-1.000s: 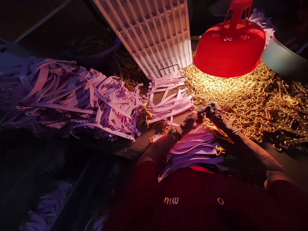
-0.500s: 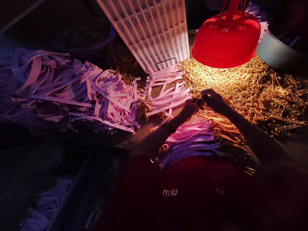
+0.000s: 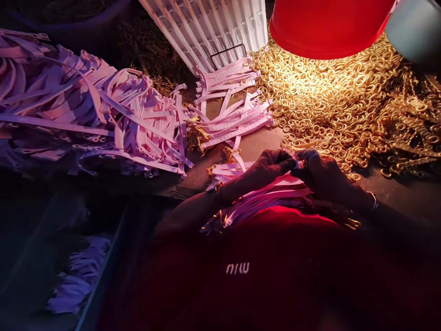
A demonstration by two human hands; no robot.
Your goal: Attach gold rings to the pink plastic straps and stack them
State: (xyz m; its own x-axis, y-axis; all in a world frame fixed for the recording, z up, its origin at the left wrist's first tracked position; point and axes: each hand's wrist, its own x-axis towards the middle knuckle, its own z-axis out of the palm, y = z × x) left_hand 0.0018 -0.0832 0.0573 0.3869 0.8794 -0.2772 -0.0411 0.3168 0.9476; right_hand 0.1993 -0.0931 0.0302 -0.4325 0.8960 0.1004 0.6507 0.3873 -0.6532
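Note:
My left hand [image 3: 272,165] and my right hand [image 3: 319,170] meet fingertip to fingertip, their fingers pinched, low over the work surface. Whatever is between the fingertips is too small and dark to make out. Beneath them lies a bundle of flat pink straps [image 3: 272,195], partly covered by both hands and forearms. Just beyond my hands spreads a large heap of gold rings [image 3: 330,101]. Left of it rest smaller bunches of pink straps [image 3: 237,122], some with gold metal pieces [image 3: 198,133] at their ends.
A big pile of pink straps [image 3: 138,115] covers the left side. A ribbed white panel [image 3: 220,32] leans at the back, beside a red lamp shade [image 3: 327,27] hanging low over the rings. Gold chain-like pieces [image 3: 413,142] lie right. More straps [image 3: 82,276] sit lower left.
Both hands have come back from the edge of the ring heap toward my body, over the strap bundle. The view has tilted down and closer.

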